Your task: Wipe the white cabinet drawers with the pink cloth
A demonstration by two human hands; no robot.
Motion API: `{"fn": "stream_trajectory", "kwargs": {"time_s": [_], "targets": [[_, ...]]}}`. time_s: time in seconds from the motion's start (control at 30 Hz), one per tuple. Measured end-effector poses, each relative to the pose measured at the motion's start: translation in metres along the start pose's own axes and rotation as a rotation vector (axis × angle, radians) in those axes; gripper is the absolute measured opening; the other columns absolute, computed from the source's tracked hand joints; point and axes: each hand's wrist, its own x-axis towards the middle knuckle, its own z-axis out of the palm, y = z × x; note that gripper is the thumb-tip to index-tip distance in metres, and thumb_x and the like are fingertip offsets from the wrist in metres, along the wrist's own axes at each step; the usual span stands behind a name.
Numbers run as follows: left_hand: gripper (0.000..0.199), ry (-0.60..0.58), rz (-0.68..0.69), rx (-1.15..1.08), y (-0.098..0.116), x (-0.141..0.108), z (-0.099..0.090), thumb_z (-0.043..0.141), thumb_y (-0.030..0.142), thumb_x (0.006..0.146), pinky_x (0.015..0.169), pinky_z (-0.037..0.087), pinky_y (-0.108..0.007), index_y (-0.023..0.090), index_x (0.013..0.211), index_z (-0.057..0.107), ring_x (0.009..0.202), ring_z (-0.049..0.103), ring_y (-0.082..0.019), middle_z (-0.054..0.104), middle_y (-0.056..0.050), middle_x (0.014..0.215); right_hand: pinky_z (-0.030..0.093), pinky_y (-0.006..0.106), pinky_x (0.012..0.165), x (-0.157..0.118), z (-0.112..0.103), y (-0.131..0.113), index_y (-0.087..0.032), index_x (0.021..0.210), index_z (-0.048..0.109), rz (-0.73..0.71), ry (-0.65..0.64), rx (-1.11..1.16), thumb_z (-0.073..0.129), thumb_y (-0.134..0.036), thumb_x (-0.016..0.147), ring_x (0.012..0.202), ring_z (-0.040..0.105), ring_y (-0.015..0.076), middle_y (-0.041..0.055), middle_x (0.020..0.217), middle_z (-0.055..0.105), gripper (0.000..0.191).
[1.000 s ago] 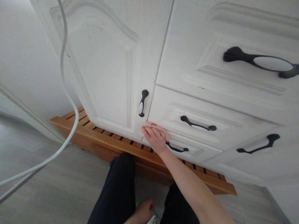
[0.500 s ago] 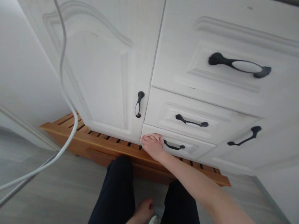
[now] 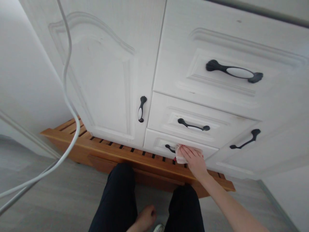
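Note:
My right hand [image 3: 193,158] presses a folded pink cloth [image 3: 180,155] against the front of the bottom drawer [image 3: 154,144]. The cloth covers the right part of that drawer's black handle [image 3: 169,148], and its lower edge hangs by the wooden slats. Between my knees, my left hand [image 3: 146,216] is curled into a loose fist, away from the cabinet, with nothing visible in it.
Above are two more white drawers with black-and-white handles [image 3: 193,125]. A cabinet door [image 3: 103,87] is at left, another handle [image 3: 246,140] at right. The cabinet stands on a slatted wooden bench [image 3: 106,151]. A white cable [image 3: 65,74] hangs at left.
My right hand has slid the cloth rightward along the bottom drawer, from its left edge to over the handle. My left hand has barely moved. The view has shifted slightly.

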Motion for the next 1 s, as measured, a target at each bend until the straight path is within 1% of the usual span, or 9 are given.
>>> {"fn": "stream_trajectory", "kwargs": {"time_s": [0.23,0.33,0.43,0.5,0.6,0.7,0.77,0.83,1.0], "targets": [[0.027,-0.007,-0.007,0.011,0.001,0.005,0.007,0.05,0.011,0.085,0.084,0.044,-0.025,0.019,0.104,0.068,0.102,0.066,-0.017,0.073,-0.005,0.11,0.043,0.049,0.106,-0.053,0.009,0.037,-0.02,0.156,0.028,0.023,-0.012,-0.107,0.046,-0.003,0.086,0.13,0.049,0.0281,0.008,0.15,0.051,0.075],[0.026,0.001,-0.013,0.001,0.002,0.005,0.009,0.053,0.011,0.083,0.084,0.044,-0.024,0.019,0.103,0.068,0.104,0.066,-0.018,0.073,-0.005,0.111,0.049,0.046,0.102,-0.069,0.018,0.036,-0.02,0.154,0.035,0.085,0.001,-0.092,0.042,0.002,0.081,0.125,0.055,0.0269,0.0077,0.149,0.053,0.077],[0.025,0.019,0.0,-0.021,0.002,0.005,0.009,0.055,0.012,0.082,0.083,0.043,-0.024,0.021,0.101,0.069,0.104,0.065,-0.017,0.073,-0.003,0.109,0.056,0.036,0.092,-0.071,0.021,0.018,-0.026,0.145,0.05,0.103,-0.013,0.018,0.036,0.006,0.073,0.112,0.064,0.0203,0.0023,0.13,0.068,0.08],[0.024,0.018,0.003,-0.034,0.003,0.006,0.01,0.055,0.011,0.082,0.082,0.043,-0.025,0.022,0.099,0.069,0.101,0.066,-0.018,0.074,-0.003,0.107,0.057,0.031,0.09,-0.057,0.011,-0.005,-0.028,0.141,0.054,0.065,-0.037,0.131,0.035,0.006,0.069,0.106,0.066,0.0174,0.0,0.12,0.072,0.083],[0.025,0.005,-0.004,-0.044,0.003,0.008,0.012,0.055,0.011,0.081,0.08,0.043,-0.026,0.022,0.099,0.069,0.101,0.066,-0.019,0.074,-0.004,0.107,0.053,0.033,0.099,-0.005,-0.017,-0.049,-0.027,0.145,0.05,-0.044,-0.001,0.257,0.038,0.003,0.075,0.118,0.06,0.0183,0.0019,0.133,0.065,0.077],[0.026,-0.004,0.0,-0.043,0.002,0.01,0.013,0.055,0.012,0.081,0.081,0.043,-0.027,0.022,0.1,0.068,0.102,0.065,-0.019,0.073,-0.004,0.109,0.044,0.042,0.107,0.067,-0.03,-0.084,-0.028,0.148,0.046,-0.182,0.248,0.267,0.047,-0.009,0.091,0.129,0.052,0.0226,0.0044,0.14,0.06,0.06],[0.026,-0.008,0.001,-0.042,0.002,0.011,0.013,0.052,0.014,0.083,0.083,0.043,-0.026,0.022,0.102,0.067,0.104,0.065,-0.018,0.072,-0.004,0.109,0.036,0.044,0.112,0.107,-0.016,-0.096,-0.032,0.148,0.044,-0.152,0.34,0.186,0.05,-0.015,0.096,0.133,0.048,0.0226,0.0027,0.141,0.06,0.055],[0.026,-0.015,-0.003,-0.04,0.001,0.013,0.011,0.051,0.015,0.083,0.085,0.043,-0.026,0.023,0.102,0.067,0.104,0.064,-0.018,0.071,-0.002,0.109,0.034,0.039,0.111,0.129,0.013,-0.105,-0.034,0.15,0.041,-0.118,0.339,0.112,0.049,-0.016,0.097,0.135,0.046,0.0197,0.0,0.147,0.055,0.056],[0.025,-0.036,-0.025,-0.046,-0.004,0.015,0.005,0.054,0.016,0.081,0.087,0.043,-0.023,0.026,0.101,0.066,0.104,0.063,-0.016,0.07,0.0,0.108,0.037,0.031,0.106,0.12,0.094,-0.131,-0.03,0.156,0.028,-0.197,0.216,0.065,0.046,-0.015,0.097,0.14,0.042,0.0153,-0.0015,0.153,0.048,0.063]]}}
